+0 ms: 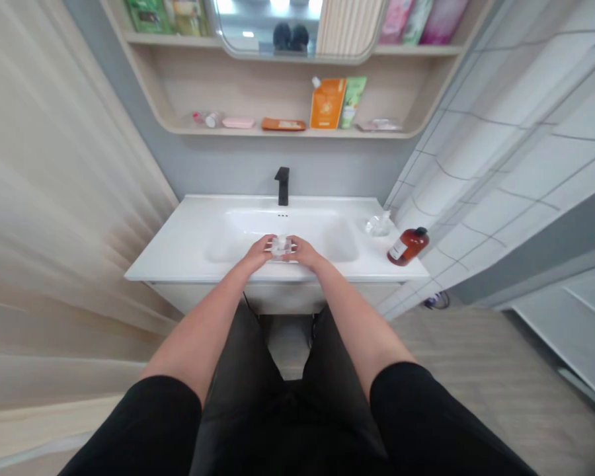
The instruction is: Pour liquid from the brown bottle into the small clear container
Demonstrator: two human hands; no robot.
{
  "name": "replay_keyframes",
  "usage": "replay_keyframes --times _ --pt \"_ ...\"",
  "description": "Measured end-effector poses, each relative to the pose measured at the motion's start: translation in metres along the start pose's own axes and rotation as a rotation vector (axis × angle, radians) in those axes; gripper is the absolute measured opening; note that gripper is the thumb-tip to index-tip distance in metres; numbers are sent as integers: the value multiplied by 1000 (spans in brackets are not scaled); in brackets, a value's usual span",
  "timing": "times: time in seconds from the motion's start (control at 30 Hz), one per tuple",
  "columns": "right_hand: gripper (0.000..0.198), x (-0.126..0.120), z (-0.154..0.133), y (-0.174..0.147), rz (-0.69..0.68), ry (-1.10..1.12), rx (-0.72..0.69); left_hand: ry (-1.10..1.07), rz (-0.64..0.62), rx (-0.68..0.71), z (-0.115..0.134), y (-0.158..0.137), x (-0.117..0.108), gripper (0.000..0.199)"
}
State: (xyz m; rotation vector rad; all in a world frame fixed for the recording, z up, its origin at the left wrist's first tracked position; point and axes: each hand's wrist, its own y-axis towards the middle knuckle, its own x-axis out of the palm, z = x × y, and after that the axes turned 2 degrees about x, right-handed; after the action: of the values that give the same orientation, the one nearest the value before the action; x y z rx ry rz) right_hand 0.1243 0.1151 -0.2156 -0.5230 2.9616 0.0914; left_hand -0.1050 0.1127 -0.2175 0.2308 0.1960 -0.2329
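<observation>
Over the front part of the white sink (233, 228), both hands grip a small clear bottle (281, 246) between them, with a whitish part near its middle. My left hand (258, 252) has its fingers curled round the left side. On the right side, the fingers of my right hand (302, 252) are closed the same way. The bottle is small in view, so its exact kind and its contents cannot be made out. Behind it, a black faucet (283, 186) rises from the back of the sink.
A brown bottle (408, 246) with a black cap and a clear pump bottle (379, 225) are on the counter's right. Above, a shelf (218, 66) holds an orange refill pouch (328, 104), a green tube (353, 101) and other items. A curtain (54, 198) hangs left; tiled wall (500, 145) stands right.
</observation>
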Motion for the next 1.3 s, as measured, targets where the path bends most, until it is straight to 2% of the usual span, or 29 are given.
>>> replay_keyframes --times 0.17,0.33,0.47,0.6,0.7,0.83,1.0,1.13,1.3 --pt "68 -2 -5 -3 5 8 37 -54 36 69 5 0 0 55" --pt "59 -1 -4 -1 36 -82 51 0 52 87 11 8 16 45" --pt "63 -4 0 3 44 -166 30 10 11 114 8 12 21 47" --pt "70 -2 4 7 25 -211 -28 32 95 95 2 10 20 42" --pt "71 -1 4 7 32 -187 -23 68 131 89 2 9 21 49" --pt "63 0 0 4 4 -100 43 61 73 58 5 9 22 59" --pt "65 0 -5 3 28 -109 70 52 120 40 3 10 21 63" --pt "63 1 -1 7 21 -101 86 56 76 36 1 12 19 64" --pt "64 0 5 9 0 -84 83 20 102 34 3 12 19 66"
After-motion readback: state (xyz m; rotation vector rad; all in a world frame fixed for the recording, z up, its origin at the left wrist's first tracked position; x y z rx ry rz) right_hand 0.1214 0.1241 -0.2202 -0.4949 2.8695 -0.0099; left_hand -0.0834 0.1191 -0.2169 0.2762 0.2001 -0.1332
